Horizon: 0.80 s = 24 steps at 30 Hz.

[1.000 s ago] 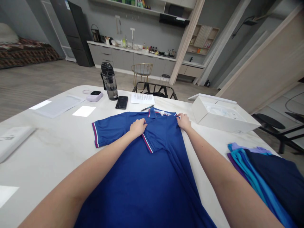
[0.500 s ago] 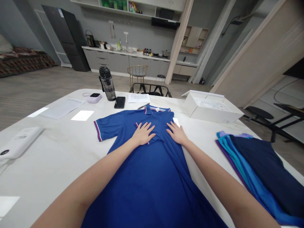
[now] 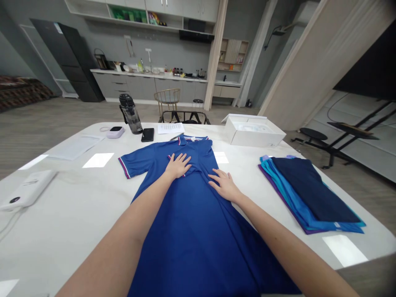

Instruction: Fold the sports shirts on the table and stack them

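Note:
A blue polo shirt [image 3: 192, 214] lies spread on the white table, its striped collar pointing away from me. One sleeve sticks out to the left; the right side is folded inward over the chest, with that sleeve's striped cuff near my left hand. My left hand [image 3: 178, 166] rests flat on the upper chest, fingers spread. Lower down, at the folded right edge, my right hand [image 3: 225, 185] touches the cloth with its fingers apart. Neither hand grasps anything.
A stack of folded clothes [image 3: 305, 194] lies at the right. Behind stands an open white box [image 3: 255, 134]. A water bottle [image 3: 131, 115], a phone [image 3: 147, 135], printed paper [image 3: 170, 128] and a small lilac device [image 3: 115, 132] lie further back. At left is a white device with a cable [image 3: 29, 189].
My right hand has slid down along the shirt's folded right edge, toward me. The left hand stays on the chest. My view has turned to the right.

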{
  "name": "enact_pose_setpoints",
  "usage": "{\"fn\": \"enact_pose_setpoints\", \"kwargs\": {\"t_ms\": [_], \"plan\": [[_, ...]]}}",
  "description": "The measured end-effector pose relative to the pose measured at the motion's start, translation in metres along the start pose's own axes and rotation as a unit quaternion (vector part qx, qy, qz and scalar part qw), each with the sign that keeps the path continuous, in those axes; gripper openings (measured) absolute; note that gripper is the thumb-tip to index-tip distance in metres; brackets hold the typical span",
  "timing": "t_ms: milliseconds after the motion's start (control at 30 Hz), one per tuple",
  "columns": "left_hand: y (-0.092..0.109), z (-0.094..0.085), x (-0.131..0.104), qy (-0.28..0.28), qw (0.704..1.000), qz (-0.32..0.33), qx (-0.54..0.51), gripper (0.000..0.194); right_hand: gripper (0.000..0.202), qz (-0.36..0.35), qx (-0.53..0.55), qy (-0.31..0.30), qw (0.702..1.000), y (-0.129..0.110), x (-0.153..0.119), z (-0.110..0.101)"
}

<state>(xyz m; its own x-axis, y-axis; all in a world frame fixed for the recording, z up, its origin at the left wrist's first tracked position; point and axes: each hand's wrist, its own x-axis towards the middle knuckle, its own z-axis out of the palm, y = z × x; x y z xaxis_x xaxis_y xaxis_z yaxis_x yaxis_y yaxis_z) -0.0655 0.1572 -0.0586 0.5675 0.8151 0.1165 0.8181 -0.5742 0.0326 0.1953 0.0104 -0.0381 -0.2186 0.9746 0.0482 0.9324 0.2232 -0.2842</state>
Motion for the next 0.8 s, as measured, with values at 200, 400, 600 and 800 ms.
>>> {"fn": "enact_pose_setpoints", "kwargs": {"t_ms": [200, 400, 600, 800], "plan": [[0.046, -0.027, -0.021, 0.088, 0.988, 0.125, 0.017, 0.045, 0.038, -0.002, -0.02, 0.033, 0.999, -0.021, -0.038, -0.01], [0.107, -0.036, -0.048, 0.05, 0.969, 0.243, -0.008, 0.026, 0.019, 0.06, 0.002, -0.008, 0.998, -0.029, -0.069, -0.027], [0.13, -0.04, -0.063, 0.046, 0.965, 0.259, -0.022, 0.02, 0.024, 0.114, -0.004, -0.093, 0.989, -0.016, -0.118, -0.037], [0.148, -0.042, -0.076, 0.037, 0.962, 0.268, -0.038, 0.018, 0.03, 0.106, -0.055, -0.139, 0.983, -0.012, -0.166, -0.052]]}}
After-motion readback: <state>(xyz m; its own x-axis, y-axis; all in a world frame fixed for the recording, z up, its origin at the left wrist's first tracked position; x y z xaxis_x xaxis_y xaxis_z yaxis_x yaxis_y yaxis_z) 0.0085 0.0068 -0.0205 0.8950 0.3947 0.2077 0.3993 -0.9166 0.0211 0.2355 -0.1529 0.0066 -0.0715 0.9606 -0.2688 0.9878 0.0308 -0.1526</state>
